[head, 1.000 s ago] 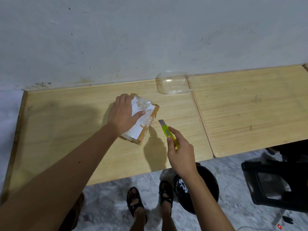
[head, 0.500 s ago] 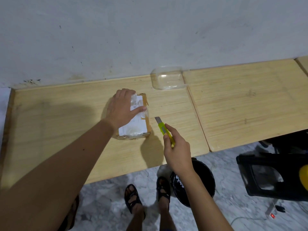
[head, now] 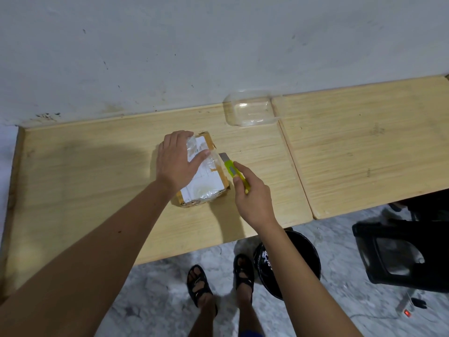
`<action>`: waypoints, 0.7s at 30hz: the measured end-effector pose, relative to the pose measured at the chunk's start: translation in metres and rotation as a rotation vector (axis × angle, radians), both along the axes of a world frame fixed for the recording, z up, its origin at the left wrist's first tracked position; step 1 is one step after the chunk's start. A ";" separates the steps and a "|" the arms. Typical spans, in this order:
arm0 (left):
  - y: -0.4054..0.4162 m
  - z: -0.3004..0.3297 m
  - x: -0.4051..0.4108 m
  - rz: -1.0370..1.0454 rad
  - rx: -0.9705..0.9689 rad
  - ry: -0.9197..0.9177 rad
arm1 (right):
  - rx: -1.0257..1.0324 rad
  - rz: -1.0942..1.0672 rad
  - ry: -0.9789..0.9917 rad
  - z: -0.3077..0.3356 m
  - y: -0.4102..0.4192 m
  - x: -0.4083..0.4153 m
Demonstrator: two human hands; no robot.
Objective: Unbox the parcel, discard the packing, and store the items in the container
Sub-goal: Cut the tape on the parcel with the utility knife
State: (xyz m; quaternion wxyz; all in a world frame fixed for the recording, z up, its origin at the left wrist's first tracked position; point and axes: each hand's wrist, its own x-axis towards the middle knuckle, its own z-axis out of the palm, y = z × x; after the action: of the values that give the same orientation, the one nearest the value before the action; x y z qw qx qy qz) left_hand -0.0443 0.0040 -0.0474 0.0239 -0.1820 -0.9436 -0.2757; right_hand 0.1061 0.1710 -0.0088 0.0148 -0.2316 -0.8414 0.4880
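One head-worn wide-angle view. Faces forward and steeply down over the table (head: pixel 243 215), near, with wall (head: pixel 218 45) above and floor (head: pixel 340 251) below.

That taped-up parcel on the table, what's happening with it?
A person is opening it. The left hand presses the parcel flat on the wooden table, while the right hand holds a green box cutter with its blade at the parcel's taped edge. The tape looks uncut. A clear container waits by the wall.

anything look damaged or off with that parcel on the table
The parcel under the left hand looks rough: its cardboard corners are frayed and the clear tape is wrinkled. Nothing has spilled.
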 end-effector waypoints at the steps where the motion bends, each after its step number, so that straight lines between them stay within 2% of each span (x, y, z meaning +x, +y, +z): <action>1: 0.000 0.000 0.000 -0.001 0.005 -0.001 | -0.010 0.010 0.006 -0.002 0.000 -0.003; 11: -0.002 -0.006 -0.002 0.017 0.048 0.065 | -0.191 -0.005 0.054 -0.022 0.007 -0.017; 21: 0.002 -0.007 -0.002 0.058 0.077 0.093 | -0.177 0.150 -0.004 -0.008 0.025 -0.005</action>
State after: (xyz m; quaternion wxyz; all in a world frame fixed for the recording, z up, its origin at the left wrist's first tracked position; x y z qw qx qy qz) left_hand -0.0466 0.0062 -0.0540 0.0826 -0.1662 -0.9350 -0.3021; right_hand 0.1012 0.1956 -0.0164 -0.0441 -0.1694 -0.8100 0.5596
